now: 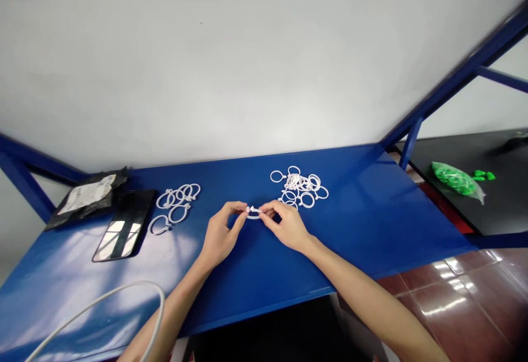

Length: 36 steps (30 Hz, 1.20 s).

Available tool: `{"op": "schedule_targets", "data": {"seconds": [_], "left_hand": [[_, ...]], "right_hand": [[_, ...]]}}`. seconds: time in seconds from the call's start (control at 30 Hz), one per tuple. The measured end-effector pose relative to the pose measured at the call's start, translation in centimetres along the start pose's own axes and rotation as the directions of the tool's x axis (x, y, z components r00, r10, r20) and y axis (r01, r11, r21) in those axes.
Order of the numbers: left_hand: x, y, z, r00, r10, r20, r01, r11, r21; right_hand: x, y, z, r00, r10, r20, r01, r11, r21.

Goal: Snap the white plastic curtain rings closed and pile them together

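Note:
Between my two hands, over the middle of the blue table, is a white plastic ring [254,217] with small knobs at a gap on its upper side. My left hand [223,231] pinches its left end between thumb and fingers. The right end is gripped by my right hand [286,224] in a similar pinch. Just beyond my right hand lies a heap of white rings [303,184]. To the left of my left hand sits a smaller group of several white rings [178,212], some showing a gap with knobs.
A dark phone-like slab [124,235] lies at the left beside a black labelled parcel [88,194]. A pale cable [103,297] loops across the lower left, over my forearm. Blue frame bars [449,78] flank the table. On a black surface at right rests a bag of green pieces [456,179].

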<state>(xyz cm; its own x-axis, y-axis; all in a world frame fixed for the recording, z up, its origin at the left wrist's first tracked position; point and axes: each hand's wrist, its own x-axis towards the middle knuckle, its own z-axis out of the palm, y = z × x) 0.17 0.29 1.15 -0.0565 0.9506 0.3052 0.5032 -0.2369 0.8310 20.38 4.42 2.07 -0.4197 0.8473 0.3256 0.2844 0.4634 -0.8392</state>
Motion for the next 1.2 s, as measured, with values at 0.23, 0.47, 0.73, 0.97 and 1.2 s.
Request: {"op": "schedule_targets", "data": {"seconds": [0.23,0.47,0.73,0.97,1.2], "left_hand": [[-0.1,0.1,0.7,0.999,0.035,0.035,-0.035,0.999,0.0],[-0.4,0.3,1.1,0.999,0.034,0.027,-0.033,0.999,-0.011],[-0.7,0.2,1.3,0.997,0.074,0.0,-0.074,0.996,-0.054],[-1.0,0.8,1.4,0.986,0.166,-0.013,-0.167,0.983,-0.07],[-1.4,0.6,1.8,0.956,0.294,-0.003,-0.294,0.954,-0.06]], "right_hand": [[-0.3,0.0,0.2,1.0,-0.024,0.006,0.024,0.996,-0.09],[0.0,-0.1,0.1,1.0,0.009,0.013,-0.008,0.996,-0.086],[-0.7,0.2,0.6,0.99,-0.13,0.059,0.138,0.976,-0.17],[-1.1,0.1,0.6,0.979,-0.192,0.073,0.203,0.961,-0.19],[-1.8,0.4,0.9,0.958,-0.262,0.115,0.284,0.921,-0.268]]}}
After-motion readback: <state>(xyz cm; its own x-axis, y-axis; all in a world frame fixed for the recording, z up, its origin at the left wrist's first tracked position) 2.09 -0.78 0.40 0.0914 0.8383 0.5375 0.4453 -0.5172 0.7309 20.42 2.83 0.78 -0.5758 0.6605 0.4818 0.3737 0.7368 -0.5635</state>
